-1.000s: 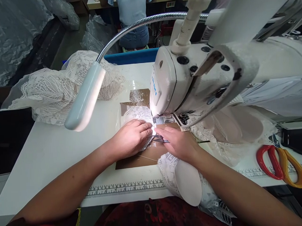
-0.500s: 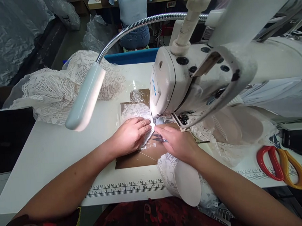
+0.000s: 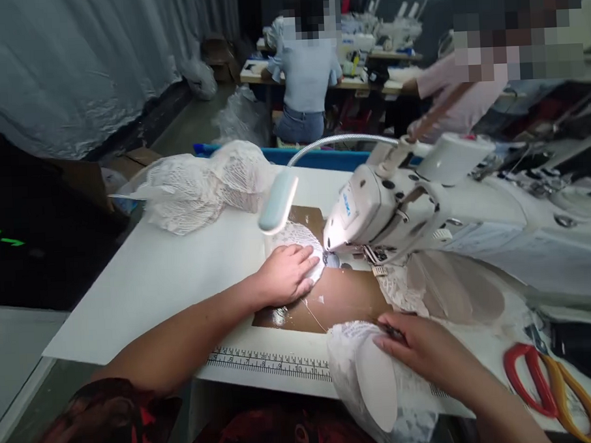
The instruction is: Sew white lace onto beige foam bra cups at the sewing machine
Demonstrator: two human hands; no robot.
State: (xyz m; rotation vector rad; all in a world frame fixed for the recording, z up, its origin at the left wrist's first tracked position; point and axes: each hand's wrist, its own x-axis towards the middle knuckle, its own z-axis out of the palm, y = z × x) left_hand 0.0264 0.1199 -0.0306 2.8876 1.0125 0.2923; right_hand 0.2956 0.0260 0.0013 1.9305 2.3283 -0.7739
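Note:
My left hand [image 3: 288, 272] lies with its fingers flat on a white lace piece [image 3: 296, 233], beside the needle area of the sewing machine [image 3: 358, 202]. In my right hand [image 3: 409, 344] are small dark thread snips [image 3: 391, 330], partly hidden by the fingers. The right thumb is over or against a lace piece with a smooth pale cup [image 3: 375, 381], which hangs over the table's front edge. Whether the thumb grips this cup I cannot tell. A loose thread runs across the brown plate [image 3: 348, 297] between the two pieces.
Bunched white lace [image 3: 186, 193] rests at the back left. A lamp head [image 3: 278, 201] hangs over the work. Sheer fabric [image 3: 450, 286] lies right of the needle. Red-and-yellow-handled scissors [image 3: 530, 378] are at the right edge, near a printed ruler [image 3: 272, 366]. Two people sit beyond.
My right hand has drawn away from the needle with the snips, towards the front-right lace cup. The left hand stays on its lace piece. The camera view has tilted up.

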